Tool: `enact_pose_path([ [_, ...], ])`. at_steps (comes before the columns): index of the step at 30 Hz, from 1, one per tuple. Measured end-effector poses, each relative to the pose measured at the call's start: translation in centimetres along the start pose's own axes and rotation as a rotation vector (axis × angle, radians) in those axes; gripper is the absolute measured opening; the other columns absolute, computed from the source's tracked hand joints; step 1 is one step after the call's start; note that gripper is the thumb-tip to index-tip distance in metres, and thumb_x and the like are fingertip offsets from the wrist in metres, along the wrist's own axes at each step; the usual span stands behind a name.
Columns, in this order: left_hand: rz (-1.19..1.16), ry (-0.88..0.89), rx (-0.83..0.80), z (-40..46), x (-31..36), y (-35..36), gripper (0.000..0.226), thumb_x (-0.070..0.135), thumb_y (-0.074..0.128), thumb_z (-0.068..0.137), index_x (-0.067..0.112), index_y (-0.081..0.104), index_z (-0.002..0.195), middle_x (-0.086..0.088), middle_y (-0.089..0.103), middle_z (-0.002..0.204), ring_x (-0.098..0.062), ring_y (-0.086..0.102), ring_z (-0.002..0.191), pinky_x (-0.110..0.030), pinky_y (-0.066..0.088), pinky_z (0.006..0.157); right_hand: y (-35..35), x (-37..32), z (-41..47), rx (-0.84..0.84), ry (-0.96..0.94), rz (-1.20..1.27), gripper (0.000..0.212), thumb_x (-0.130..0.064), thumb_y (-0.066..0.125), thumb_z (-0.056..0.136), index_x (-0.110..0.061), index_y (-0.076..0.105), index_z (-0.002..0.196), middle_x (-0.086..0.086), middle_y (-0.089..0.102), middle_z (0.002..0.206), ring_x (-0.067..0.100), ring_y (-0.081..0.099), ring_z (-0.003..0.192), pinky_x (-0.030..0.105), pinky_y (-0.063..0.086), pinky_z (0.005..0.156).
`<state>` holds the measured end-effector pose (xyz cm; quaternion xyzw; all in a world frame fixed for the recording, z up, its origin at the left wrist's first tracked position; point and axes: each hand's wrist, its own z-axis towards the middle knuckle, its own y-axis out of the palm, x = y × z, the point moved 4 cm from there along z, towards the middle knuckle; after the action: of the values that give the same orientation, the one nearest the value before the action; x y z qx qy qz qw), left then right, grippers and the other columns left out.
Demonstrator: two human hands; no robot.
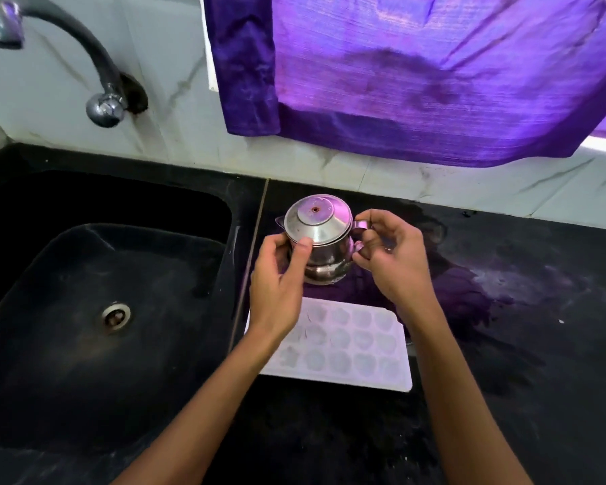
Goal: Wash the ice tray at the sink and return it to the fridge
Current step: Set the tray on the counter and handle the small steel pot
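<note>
A white ice tray (pixel 350 348) with several flower-shaped cups lies flat on the black counter, just right of the sink (pixel 95 285). Behind it stands a steel jug (pixel 324 236) with a lid. My left hand (pixel 280 274) grips the jug's left side, thumb on the lid's rim. On the jug's right, the fingers of my right hand (pixel 389 253) curl at its handle. My left wrist hides the tray's near-left corner.
The black sink has a metal drain (pixel 116 316) and a curved tap (pixel 67 54) on the tiled wall above it. A purple curtain (pixel 417 71) hangs over the back of the counter. The counter (pixel 522 327) to the right is wet and smeared.
</note>
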<state>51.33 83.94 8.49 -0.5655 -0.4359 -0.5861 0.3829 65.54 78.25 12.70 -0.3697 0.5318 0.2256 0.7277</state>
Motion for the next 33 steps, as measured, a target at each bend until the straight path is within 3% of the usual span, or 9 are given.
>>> enact_pose_path([
  [3, -0.084, -0.092, -0.018, 3.1, -0.8, 0.2, 0.032, 0.023, 0.064, 0.087, 0.011, 0.054, 0.115, -0.002, 0.068, 0.11, -0.007, 0.065, 0.099, -0.016, 0.051, 0.08, 0.7, 1.8, 2.4, 0.005, 0.045, 0.07, 0.035, 0.006, 0.045, 0.093, -0.023, 0.062, 0.086, -0.011, 0.057, 0.069, 0.002, 0.054, 0.065, 0.033, 0.055, 0.07],
  [8, -0.084, -0.143, -0.026, 7.5, -2.6, 0.6, 0.037, 0.013, 0.067, 0.084, 0.011, 0.051, 0.118, 0.001, 0.068, 0.111, 0.003, 0.066, 0.09, -0.009, 0.048, 0.071, 2.5, 5.2, 5.9, 0.001, 0.142, 0.182, 0.037, 0.009, 0.042, 0.094, -0.023, 0.06, 0.085, -0.003, 0.059, 0.077, 0.008, 0.054, 0.067, 0.033, 0.051, 0.072],
  [13, -0.086, -0.166, -0.041, 10.9, -4.5, 0.9, 0.06, 0.008, 0.068, 0.081, 0.009, 0.044, 0.136, -0.003, 0.06, 0.128, -0.008, 0.058, 0.115, -0.012, 0.049, 0.085, 4.0, 8.3, 8.8, -0.032, 0.202, 0.27, 0.036, 0.007, 0.041, 0.095, -0.022, 0.06, 0.09, 0.002, 0.062, 0.088, 0.014, 0.06, 0.078, 0.025, 0.055, 0.076],
  [21, -0.047, -0.161, -0.022, 14.1, -6.2, 1.2, 0.067, 0.009, 0.071, 0.079, 0.01, 0.042, 0.139, -0.005, 0.057, 0.134, -0.01, 0.055, 0.121, -0.028, 0.044, 0.103, 5.3, 10.9, 11.4, -0.015, 0.235, 0.309, 0.035, 0.006, 0.041, 0.096, -0.023, 0.06, 0.092, -0.003, 0.061, 0.089, 0.007, 0.062, 0.076, 0.023, 0.056, 0.078],
  [33, -0.036, -0.171, 0.003, 14.7, -7.6, 1.3, 0.067, 0.01, 0.068, 0.083, 0.01, 0.036, 0.142, -0.007, 0.05, 0.14, -0.012, 0.05, 0.125, -0.007, 0.044, 0.087, 6.0, 12.1, 11.8, -0.027, 0.216, 0.319, 0.032, 0.004, 0.042, 0.096, -0.023, 0.06, 0.093, -0.004, 0.061, 0.089, 0.009, 0.061, 0.078, 0.022, 0.056, 0.078],
])
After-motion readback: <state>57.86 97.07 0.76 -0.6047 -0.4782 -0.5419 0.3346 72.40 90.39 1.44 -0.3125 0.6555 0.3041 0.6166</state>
